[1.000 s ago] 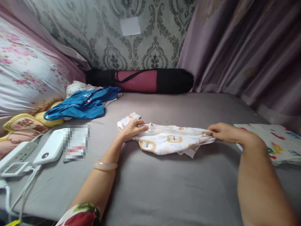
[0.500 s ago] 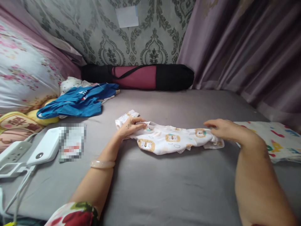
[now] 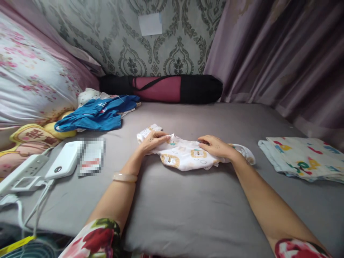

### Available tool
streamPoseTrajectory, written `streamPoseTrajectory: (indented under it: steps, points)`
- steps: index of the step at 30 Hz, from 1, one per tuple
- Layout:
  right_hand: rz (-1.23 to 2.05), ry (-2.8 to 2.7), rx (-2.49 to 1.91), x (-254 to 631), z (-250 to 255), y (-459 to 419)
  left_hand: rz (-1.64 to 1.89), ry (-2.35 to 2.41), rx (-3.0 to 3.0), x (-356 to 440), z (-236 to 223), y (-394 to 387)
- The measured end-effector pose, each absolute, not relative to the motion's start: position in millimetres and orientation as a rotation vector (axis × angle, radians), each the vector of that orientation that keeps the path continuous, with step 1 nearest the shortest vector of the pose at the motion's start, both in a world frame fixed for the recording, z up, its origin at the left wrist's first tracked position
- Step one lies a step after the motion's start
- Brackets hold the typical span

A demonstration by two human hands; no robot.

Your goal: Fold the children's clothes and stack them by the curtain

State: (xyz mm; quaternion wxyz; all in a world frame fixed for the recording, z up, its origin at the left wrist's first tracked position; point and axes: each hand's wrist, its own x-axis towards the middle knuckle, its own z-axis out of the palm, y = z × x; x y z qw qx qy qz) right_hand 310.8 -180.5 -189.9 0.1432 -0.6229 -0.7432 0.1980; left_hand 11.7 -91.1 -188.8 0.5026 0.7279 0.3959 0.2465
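Note:
A white baby garment [image 3: 185, 157] printed with tan lion faces lies in a narrow folded bundle on the grey bed sheet [image 3: 193, 208]. My left hand [image 3: 155, 142] pinches its upper edge near the left end, thumb and fingers closed on a raised corner of cloth. Farther right, my right hand [image 3: 215, 146] rests across the bundle, with its thumb and fingers closed at the upper edge. The hand and wrist cover part of the right side, and a loose end of the cloth shows beyond them.
On the right lies a folded, colourfully printed cloth [image 3: 303, 157]. A blue garment [image 3: 96, 114] tops a clothes pile at the left, near a white power bank [image 3: 64, 159] and a power strip [image 3: 25, 170] with cables. Behind is a black-and-red long bag [image 3: 161, 89].
My right hand has moved left from the garment's right end to its upper edge near the middle. The left hand keeps its hold. The view has shifted slightly.

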Motion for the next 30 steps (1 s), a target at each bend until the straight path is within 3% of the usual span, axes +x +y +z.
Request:
streamPoseTrajectory:
  steps: [17,30]
  points:
    - [0.402,-2.003,-1.756,301,-192,-186,0.674,1.019,1.897,16,-192,-102]
    - [0.216,-1.912,-2.023,286,-214,-205,0.552,1.056,1.72,22,-185,-110]
